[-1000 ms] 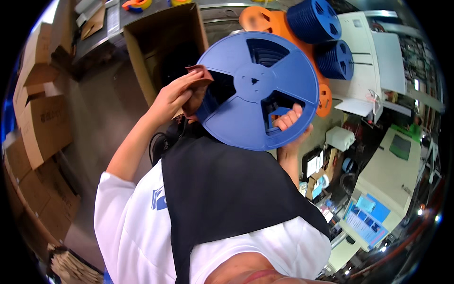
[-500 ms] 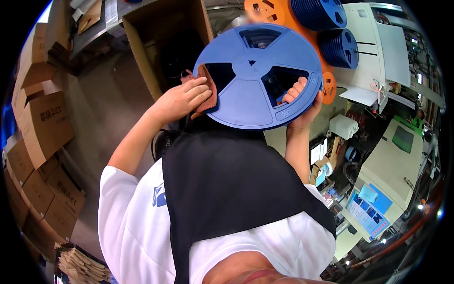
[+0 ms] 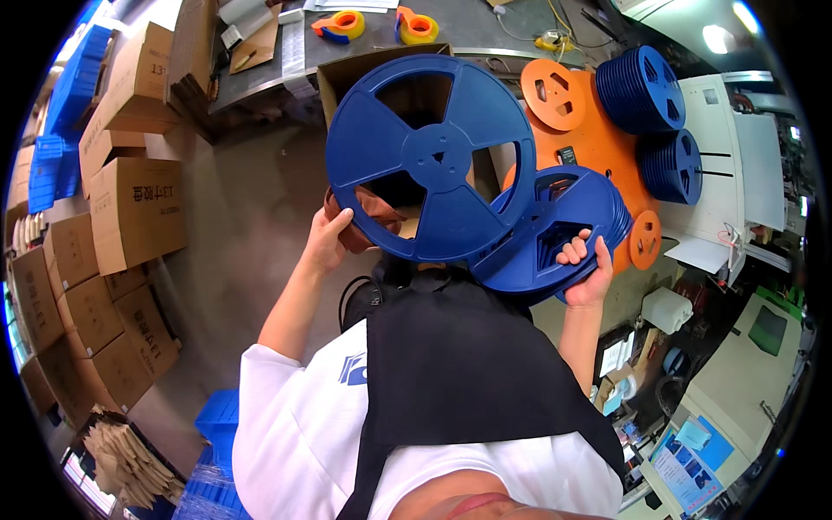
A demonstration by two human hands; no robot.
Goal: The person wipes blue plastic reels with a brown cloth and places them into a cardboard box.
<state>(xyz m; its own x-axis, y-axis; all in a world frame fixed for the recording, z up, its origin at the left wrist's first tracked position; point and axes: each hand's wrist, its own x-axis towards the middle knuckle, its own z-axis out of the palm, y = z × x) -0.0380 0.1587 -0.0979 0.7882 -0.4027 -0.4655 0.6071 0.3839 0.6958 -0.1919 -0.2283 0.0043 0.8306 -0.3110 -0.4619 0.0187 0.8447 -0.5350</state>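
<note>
Large blue plastic spoked reel [image 3: 431, 159] is held up in front of the person's chest, face toward the camera, overlapping a second blue plastic reel [image 3: 555, 230] that sits lower and to the right of it. Left hand [image 3: 329, 238] grips the big reel's lower left rim, fingers curled onto the edge, with a brown floppy piece [image 3: 368, 224] pressed under the same fingers. Right hand [image 3: 588, 270] clasps the second reel at its lower right, fingertips hooked through a spoke opening, thumb behind the rim. Person wears a white short-sleeved shirt [image 3: 295, 425] and black apron [image 3: 459, 373]. Behind the reels an open brown cardboard box [image 3: 347, 74]. To the right, flat orange reels [image 3: 598, 147] and stacked blue reels [image 3: 641, 87]. Far left, stacked cardboard cartons [image 3: 130, 208]; grey table [image 3: 468, 26] up top with two tape rolls [image 3: 381, 24].
</note>
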